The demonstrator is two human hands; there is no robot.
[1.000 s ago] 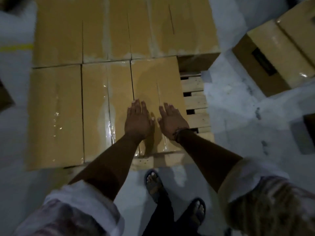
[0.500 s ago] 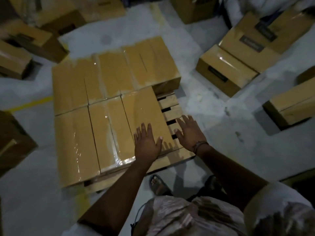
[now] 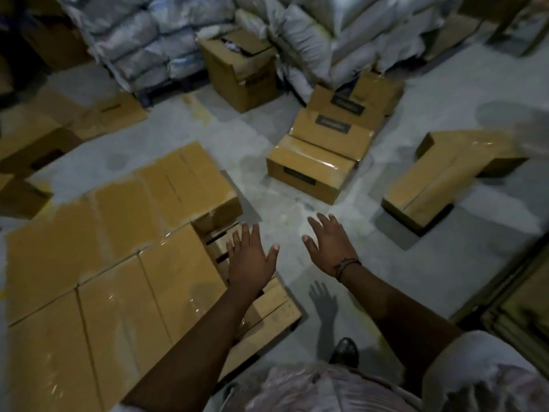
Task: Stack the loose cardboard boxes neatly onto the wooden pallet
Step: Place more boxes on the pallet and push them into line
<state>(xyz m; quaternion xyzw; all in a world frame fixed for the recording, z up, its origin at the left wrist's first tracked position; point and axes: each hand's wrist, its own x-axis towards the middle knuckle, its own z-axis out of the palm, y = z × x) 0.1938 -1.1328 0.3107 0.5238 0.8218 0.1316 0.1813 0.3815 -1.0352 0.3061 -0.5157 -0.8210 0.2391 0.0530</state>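
A layer of taped cardboard boxes (image 3: 118,263) covers most of the wooden pallet (image 3: 276,304) at the left; its bare slats show at the right corner. My left hand (image 3: 249,257) hovers over those slats with fingers spread, holding nothing. My right hand (image 3: 329,245), a cord bracelet on its wrist, is raised over the concrete floor beside the pallet, fingers spread and empty. Loose boxes lie ahead: a leaning group of three (image 3: 323,150) in the middle and a long box (image 3: 439,179) to the right.
An opened box (image 3: 240,69) stands before stacked white sacks (image 3: 166,34) at the back. More boxes (image 3: 44,135) lie at the far left. Flattened cardboard (image 3: 520,307) lies at the right edge. Bare concrete floor (image 3: 371,263) runs between pallet and loose boxes.
Both hands have lifted off the near box and moved right, past the pallet's corner. The view has risen from the pallet top to the floor and the loose boxes beyond.
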